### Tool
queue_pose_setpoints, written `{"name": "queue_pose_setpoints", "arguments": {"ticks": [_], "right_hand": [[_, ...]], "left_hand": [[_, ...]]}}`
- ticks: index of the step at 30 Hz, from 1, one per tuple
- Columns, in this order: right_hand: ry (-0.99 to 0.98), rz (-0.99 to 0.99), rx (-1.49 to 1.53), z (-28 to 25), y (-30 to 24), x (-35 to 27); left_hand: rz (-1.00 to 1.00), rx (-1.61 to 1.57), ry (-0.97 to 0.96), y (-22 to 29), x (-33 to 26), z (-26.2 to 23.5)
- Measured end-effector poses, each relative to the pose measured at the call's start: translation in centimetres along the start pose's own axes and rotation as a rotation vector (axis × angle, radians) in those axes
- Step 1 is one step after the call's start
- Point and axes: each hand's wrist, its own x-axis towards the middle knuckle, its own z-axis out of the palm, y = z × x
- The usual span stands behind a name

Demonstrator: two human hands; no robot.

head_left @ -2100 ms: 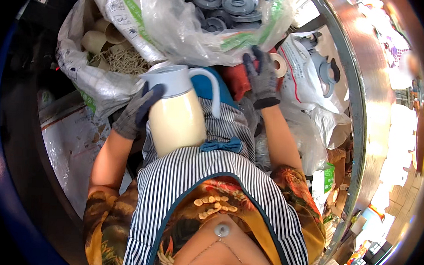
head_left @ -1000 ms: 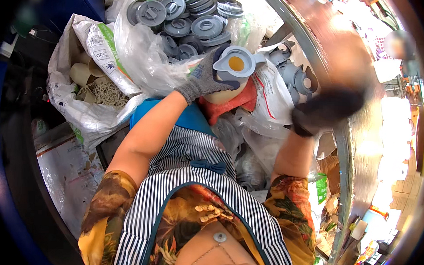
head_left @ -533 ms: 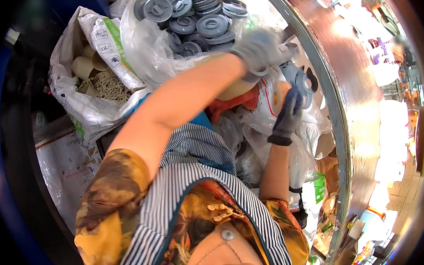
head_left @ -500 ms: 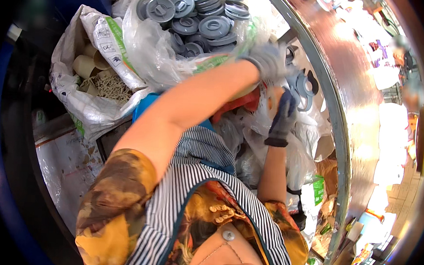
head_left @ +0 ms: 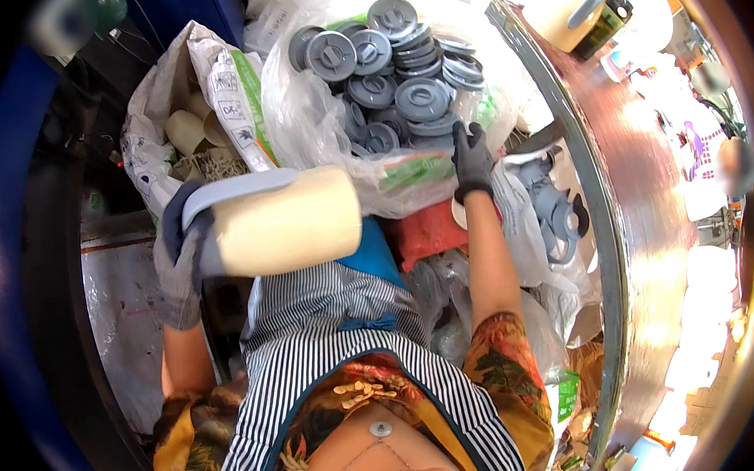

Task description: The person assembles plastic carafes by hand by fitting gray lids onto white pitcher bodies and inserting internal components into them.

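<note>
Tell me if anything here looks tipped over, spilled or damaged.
The cream jug lies on its side in the left hand rather than upright. Nothing looks spilled or broken. The right hand rests on the clear bag of grey lids, which looks intact.

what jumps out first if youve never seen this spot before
The eye lands on the cream jug with a grey handle, lying sideways at centre left in the gloved left hand. Above it, at top centre, a clear plastic bag bulges with round grey lids, and the gloved right hand rests against that bag's right side. A curved shiny metal counter edge sweeps down the right.
</note>
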Motion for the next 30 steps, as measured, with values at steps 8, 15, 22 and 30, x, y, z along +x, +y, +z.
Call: {"name": "queue_pose_setpoints", "arguments": {"ticks": [8,15,22,30], "right_hand": [[-0.108,-0.221,-0.939,6.3,-3.4,6.5],[-0.559,-0.507,-1.102,5.9,-0.9,7.5],[-0.63,-0.442,-1.059,6.8,-0.4,8.1],[-0.423,-0.617,-1.0,4.3,0.4,4.8]], "left_hand": [[-0.14,0.083,0.237,-1.8,-2.7,-1.1],[-0.181,-0.194,0.116,-3.6,-2.4,-0.2],[-0.138,-0.155,0.098,-5.0,-2.8,0.2],[-0.175,0.013,0.23,-1.9,-1.7,0.9]]}}
